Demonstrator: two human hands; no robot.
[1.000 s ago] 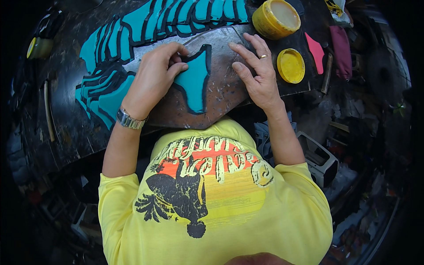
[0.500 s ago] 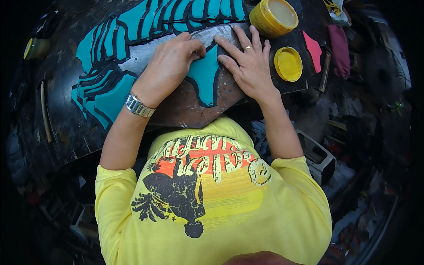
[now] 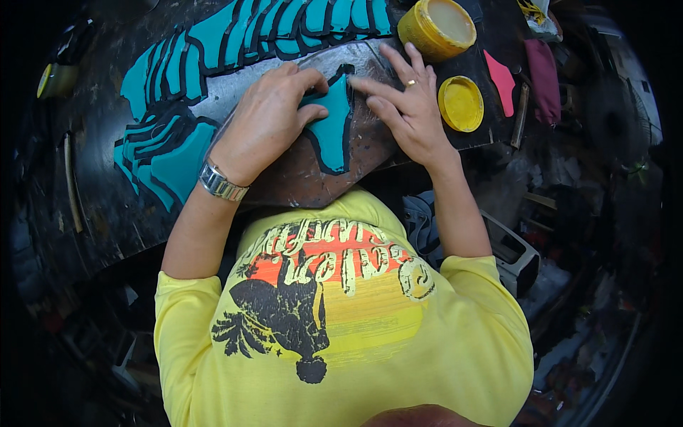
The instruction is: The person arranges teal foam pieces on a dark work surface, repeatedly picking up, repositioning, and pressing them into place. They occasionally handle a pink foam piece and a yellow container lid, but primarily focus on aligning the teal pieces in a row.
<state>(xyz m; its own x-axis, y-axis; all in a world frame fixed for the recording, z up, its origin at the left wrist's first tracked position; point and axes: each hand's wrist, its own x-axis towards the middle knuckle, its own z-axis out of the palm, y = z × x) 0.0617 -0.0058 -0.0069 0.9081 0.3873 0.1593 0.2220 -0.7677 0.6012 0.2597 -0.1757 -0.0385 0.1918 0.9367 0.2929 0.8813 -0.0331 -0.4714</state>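
Note:
A teal piece of sheet material with a black border [image 3: 329, 139] lies on a worn board [image 3: 288, 174] in front of me, its narrow end toward me. Over its left edge is my left hand [image 3: 270, 117], thumb stretched onto the teal face and forefinger bent, with a gap between them. The other fingers curl out of sight. My right hand [image 3: 405, 107] has its fingers spread. Its forefinger reaches the piece's upper right edge, while the remaining fingers stay off the piece.
Overlapping teal pieces [image 3: 210, 39] run along the back, and a smaller stack [image 3: 171, 164] lies left. To the right are a yellow tub [image 3: 427, 32], its yellow lid [image 3: 461, 104], a pink piece [image 3: 500, 82], a wooden handle [image 3: 521, 117] and a maroon item [image 3: 542, 82].
My left thumb has come away from the forefinger and onto the piece. My right hand has lifted slightly, its thumb leaving the piece's edge.

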